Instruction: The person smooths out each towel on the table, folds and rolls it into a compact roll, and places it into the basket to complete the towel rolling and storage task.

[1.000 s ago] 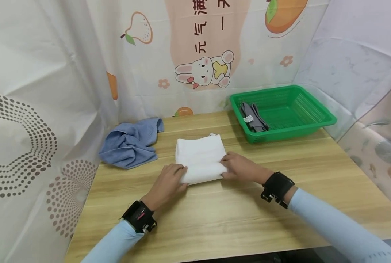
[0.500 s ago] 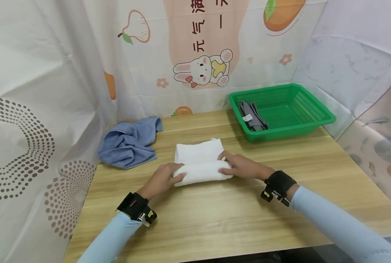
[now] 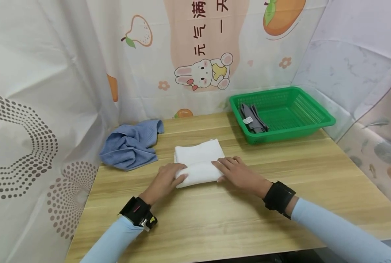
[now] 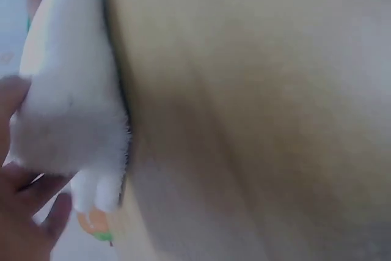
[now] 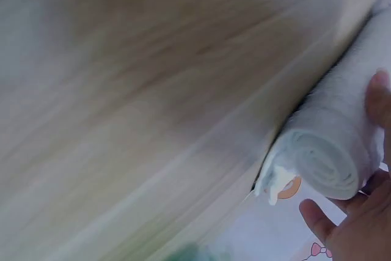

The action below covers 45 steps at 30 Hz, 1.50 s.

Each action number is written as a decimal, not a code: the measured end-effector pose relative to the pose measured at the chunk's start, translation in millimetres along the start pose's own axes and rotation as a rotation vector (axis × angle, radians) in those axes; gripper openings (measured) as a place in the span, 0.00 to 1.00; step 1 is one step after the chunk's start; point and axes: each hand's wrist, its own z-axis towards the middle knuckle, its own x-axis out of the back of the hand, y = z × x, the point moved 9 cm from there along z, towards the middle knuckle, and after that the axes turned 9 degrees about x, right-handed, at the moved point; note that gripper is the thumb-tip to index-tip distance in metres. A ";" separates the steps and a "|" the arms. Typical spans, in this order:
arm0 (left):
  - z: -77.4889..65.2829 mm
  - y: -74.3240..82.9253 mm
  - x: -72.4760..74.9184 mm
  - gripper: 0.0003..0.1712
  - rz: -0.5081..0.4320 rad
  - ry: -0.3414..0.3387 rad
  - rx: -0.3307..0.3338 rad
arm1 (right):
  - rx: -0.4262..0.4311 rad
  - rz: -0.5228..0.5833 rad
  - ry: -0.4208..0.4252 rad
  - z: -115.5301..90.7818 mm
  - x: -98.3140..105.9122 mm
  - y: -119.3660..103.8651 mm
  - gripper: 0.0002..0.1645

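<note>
A white towel (image 3: 200, 153) lies mid-table, its near part rolled into a thick cylinder and its far part flat and folded. My left hand (image 3: 164, 179) grips the left end of the roll, thumb on the near side and fingers over the top. At the other end my right hand (image 3: 239, 173) holds the roll, its fingers lying across the top. The right wrist view shows the spiral end of the rolled towel (image 5: 324, 160) between thumb and fingers. In the left wrist view the towel (image 4: 70, 90) has layered edges near the fingers.
A crumpled blue towel (image 3: 129, 146) lies at the back left of the wooden table (image 3: 195, 223). At the back right stands a green plastic basket (image 3: 287, 133) with a folded grey cloth (image 3: 253, 118) in its left side. Printed curtains (image 3: 142, 73) hang around the table.
The flat part of the white towel has become shorter as the roll turned away from the person. My right hand's fingers have shifted from the roll's end to over its top.
</note>
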 end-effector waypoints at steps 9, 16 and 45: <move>-19.8 31.0 -4.0 0.44 0.501 0.200 -0.266 | 0.056 -0.032 0.015 11.7 -1.3 1.4 0.43; -11.4 25.6 -6.5 0.34 0.449 0.092 -0.240 | 0.002 0.050 -0.091 18.6 -8.7 14.5 0.39; -7.4 17.4 -26.5 0.59 0.406 0.026 -0.135 | -0.143 0.063 -0.132 13.6 -24.8 28.2 0.61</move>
